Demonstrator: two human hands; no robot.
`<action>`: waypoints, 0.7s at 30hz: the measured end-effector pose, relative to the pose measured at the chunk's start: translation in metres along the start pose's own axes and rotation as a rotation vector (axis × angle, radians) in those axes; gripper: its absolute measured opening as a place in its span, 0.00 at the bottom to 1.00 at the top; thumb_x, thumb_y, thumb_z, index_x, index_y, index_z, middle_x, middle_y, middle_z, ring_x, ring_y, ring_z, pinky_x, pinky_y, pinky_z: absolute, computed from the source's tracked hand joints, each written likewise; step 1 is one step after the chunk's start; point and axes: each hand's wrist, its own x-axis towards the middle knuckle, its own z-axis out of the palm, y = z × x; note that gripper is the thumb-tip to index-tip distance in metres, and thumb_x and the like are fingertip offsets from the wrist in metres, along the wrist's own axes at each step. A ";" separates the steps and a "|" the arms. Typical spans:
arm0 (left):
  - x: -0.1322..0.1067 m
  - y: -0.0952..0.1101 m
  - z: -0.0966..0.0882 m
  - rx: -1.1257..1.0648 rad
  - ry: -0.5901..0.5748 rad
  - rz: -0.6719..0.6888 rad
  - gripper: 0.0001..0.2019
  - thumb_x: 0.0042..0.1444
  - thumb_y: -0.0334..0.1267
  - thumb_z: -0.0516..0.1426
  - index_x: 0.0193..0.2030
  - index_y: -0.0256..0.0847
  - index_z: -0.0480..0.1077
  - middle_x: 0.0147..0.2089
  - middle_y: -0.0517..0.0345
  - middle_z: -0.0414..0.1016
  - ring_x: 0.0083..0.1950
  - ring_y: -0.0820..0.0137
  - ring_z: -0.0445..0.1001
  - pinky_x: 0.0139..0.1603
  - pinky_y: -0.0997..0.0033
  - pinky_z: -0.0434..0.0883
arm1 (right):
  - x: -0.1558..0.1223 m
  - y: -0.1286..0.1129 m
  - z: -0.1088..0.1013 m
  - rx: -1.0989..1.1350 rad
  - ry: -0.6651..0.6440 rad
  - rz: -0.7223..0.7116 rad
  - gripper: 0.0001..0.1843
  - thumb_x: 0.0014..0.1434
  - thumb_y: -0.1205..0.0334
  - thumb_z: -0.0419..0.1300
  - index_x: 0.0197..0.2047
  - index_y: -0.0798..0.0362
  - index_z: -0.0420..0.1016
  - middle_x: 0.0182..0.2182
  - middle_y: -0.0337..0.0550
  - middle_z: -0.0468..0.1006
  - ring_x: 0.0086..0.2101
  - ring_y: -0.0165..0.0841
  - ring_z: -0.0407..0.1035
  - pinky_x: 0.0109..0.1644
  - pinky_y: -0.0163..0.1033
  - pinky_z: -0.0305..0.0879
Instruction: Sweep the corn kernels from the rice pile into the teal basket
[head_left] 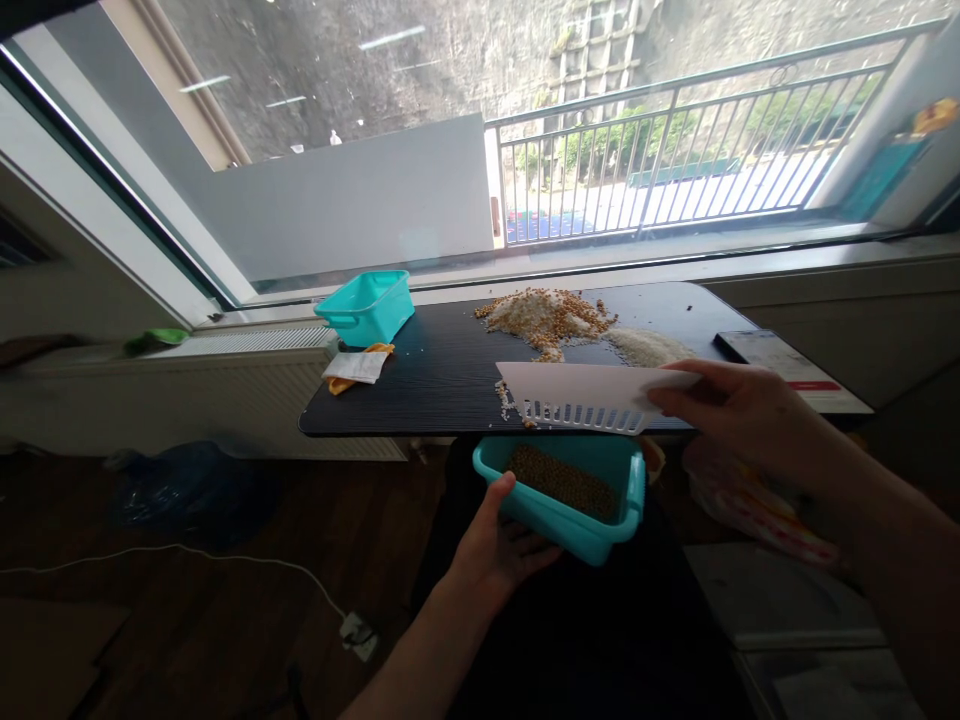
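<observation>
My left hand point(504, 545) grips a turquoise plastic basket point(592, 540) from below, thumb over its rim, just under the table's front edge. Small brownish-green beans or grains point(562, 482) cover its bottom. In my right hand point(712, 395), pinched at one end, is a white sheet with a row of slots point(577, 385) along its lower edge. It stands on edge at the table's front, above the basket. A few white and tan grains point(505, 400) lie by its left end. Behind it rises a pile of mixed yellow and white grains point(544, 315), with white rice-like grains point(649, 347) to the right.
A second turquoise basket point(373, 312) stands at the back left of the dark table point(442, 385). In front of it lies a white and yellow cloth or packet point(358, 367). A flat box point(799, 370) lies at the right end. A white cable with a socket point(358, 635) runs along the floor.
</observation>
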 end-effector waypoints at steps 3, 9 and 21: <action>0.000 -0.001 -0.001 -0.003 0.004 0.008 0.30 0.56 0.54 0.56 0.59 0.34 0.63 0.52 0.37 0.71 0.50 0.52 0.75 0.51 0.50 0.73 | -0.004 0.003 0.002 0.009 0.023 0.024 0.16 0.43 0.49 0.62 0.30 0.53 0.76 0.23 0.41 0.77 0.25 0.33 0.68 0.27 0.37 0.63; 0.000 0.000 -0.002 -0.019 0.001 0.010 0.31 0.56 0.54 0.57 0.60 0.34 0.63 0.53 0.38 0.71 0.51 0.52 0.75 0.51 0.50 0.73 | -0.007 0.015 0.005 0.021 0.016 0.024 0.19 0.45 0.48 0.62 0.35 0.55 0.78 0.27 0.44 0.80 0.28 0.36 0.72 0.31 0.39 0.68; 0.008 -0.014 -0.008 -0.083 0.075 0.104 0.25 0.56 0.50 0.59 0.57 0.40 0.65 0.54 0.43 0.72 0.51 0.55 0.76 0.49 0.55 0.74 | -0.046 0.017 0.030 -0.024 0.226 -0.036 0.15 0.52 0.49 0.61 0.37 0.50 0.80 0.27 0.41 0.81 0.27 0.37 0.74 0.32 0.39 0.71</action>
